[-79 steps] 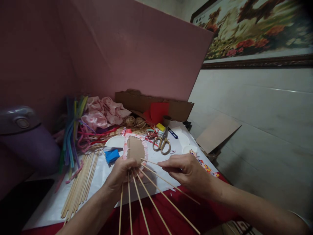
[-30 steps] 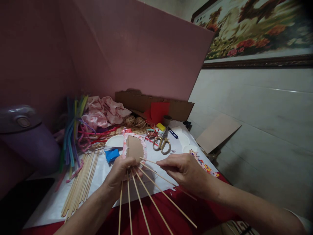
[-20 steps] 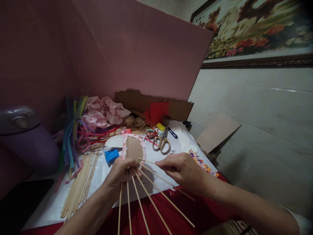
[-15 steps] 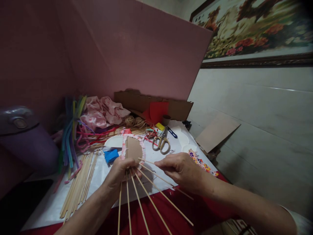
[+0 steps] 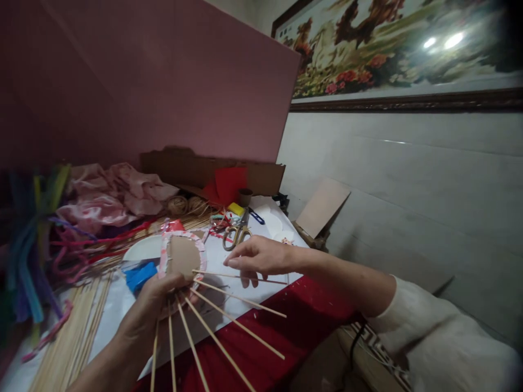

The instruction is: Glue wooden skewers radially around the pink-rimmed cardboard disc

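Observation:
My left hand (image 5: 149, 302) grips a round cardboard disc (image 5: 182, 256) edged with pink patterned paper. Several thin bamboo sticks (image 5: 229, 326) fan out of the disc toward me. My right hand (image 5: 261, 257) hovers over the uppermost stick (image 5: 241, 276), fingers drawn together at its far side; whether they pinch it I cannot make out. Both hands are above the white sheet (image 5: 216, 256) on the table.
Gold-handled scissors (image 5: 236, 234) lie just beyond my right hand. A blue piece (image 5: 140, 275), a white plate (image 5: 141, 249), loose bamboo sticks (image 5: 69, 343), pink cloth (image 5: 114, 193), twine balls (image 5: 188, 205), red paper (image 5: 229, 185) and a cardboard box (image 5: 196, 169) crowd the table. A red cloth (image 5: 294, 337) covers the near edge.
The view has swung to the right, so everything sits further left. My right hand has shifted along the top stick, and my sleeve has come into view. My left hand still grips the disc.

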A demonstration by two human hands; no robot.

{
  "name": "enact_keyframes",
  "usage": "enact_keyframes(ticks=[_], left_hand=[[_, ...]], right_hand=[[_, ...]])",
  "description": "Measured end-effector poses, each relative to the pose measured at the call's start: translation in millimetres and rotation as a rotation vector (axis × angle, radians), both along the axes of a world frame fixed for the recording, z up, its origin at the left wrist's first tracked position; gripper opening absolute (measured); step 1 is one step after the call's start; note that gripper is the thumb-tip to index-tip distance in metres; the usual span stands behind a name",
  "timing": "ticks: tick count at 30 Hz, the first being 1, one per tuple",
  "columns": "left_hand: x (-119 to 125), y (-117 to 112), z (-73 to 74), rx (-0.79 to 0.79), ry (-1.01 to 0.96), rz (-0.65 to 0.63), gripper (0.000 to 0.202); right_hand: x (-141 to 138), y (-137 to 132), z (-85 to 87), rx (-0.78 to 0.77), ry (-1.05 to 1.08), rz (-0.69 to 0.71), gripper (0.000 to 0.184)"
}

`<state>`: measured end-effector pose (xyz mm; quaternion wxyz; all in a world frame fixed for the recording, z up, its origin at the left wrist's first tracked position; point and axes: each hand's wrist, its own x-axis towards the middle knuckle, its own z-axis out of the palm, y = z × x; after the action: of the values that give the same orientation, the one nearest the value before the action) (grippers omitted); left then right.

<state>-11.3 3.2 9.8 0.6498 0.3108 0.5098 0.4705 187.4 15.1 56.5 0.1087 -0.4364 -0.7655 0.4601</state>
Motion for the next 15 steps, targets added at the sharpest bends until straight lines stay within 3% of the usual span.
enact_keyframes(ticks=[6, 13, 15], left_hand=[[5, -4, 8.4, -0.029, 0.011, 0.096, 0.010], [-1, 1, 1.3, -0.055, 0.029, 0.068, 0.013], [-2, 1, 0.0, -0.048, 0.014, 0.062, 0.014]], right_hand=[[7, 1, 6.5, -0.166, 0.048, 0.001, 0.041], [13, 5, 0.0, -0.117, 0.000, -0.003, 0.037], [13, 3, 1.9, -0.012, -0.035, -0.031, 0.036]])
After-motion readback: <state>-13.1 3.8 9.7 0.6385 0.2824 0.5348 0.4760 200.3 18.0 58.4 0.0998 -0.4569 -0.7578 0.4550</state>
